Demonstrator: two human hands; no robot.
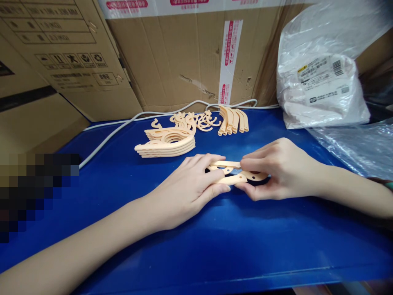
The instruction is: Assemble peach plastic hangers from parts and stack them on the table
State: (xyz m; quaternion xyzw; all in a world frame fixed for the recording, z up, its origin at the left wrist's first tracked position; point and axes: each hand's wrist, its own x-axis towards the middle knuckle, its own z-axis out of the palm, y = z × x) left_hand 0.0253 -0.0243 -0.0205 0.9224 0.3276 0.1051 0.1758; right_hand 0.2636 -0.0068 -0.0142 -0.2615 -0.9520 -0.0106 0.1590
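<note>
Between my two hands are cream plastic folding-hanger parts [231, 179], held low over the blue table. My left hand [196, 182] grips their left end, thumb below and fingers over the top. On the other end, my right hand [276, 170] pinches with thumb and fingers. A round hole shows in the front arm, and another in the curved piece by my right fingers. My fingers hide both ends, so I cannot tell how the parts join. Behind my left hand lies a stack of hanger pieces [172, 149] of the same cream colour.
Loose hooks [187, 119] and a pile of curved hanger arms [231, 121] lie at the back of the blue table [215, 246]. A white cable [107, 143] runs behind them. Cardboard boxes [175, 61] wall the back and left. A plastic bag [322, 90] sits back right.
</note>
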